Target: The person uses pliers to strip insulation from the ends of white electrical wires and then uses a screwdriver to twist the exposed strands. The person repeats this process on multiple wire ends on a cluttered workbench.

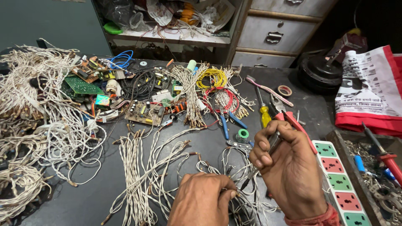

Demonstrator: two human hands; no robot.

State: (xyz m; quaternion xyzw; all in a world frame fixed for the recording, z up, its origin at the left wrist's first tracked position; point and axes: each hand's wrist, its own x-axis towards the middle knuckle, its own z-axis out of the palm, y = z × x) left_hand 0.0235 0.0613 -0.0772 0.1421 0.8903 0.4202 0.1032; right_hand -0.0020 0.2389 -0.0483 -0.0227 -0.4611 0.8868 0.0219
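Soldering looks underway: right hand (293,167) clamped on a soldering iron (263,155), left hand (203,199) pinching white wire ends (234,193); next needs steady tip contact.

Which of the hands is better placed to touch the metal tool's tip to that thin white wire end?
Right hand, probably: it grips the slim metal tool, tip angled toward the thin white wire end pinched by the left hand.

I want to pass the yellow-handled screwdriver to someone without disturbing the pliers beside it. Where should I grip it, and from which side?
Take the yellow-handled screwdriver by its yellow handle, which is thick and lies bare on the dark table. Come from above and from its left side: the red-handled pliers lie close along its right, and the right hand crowds the near end. Its thin shaft points away, offering less to hold.
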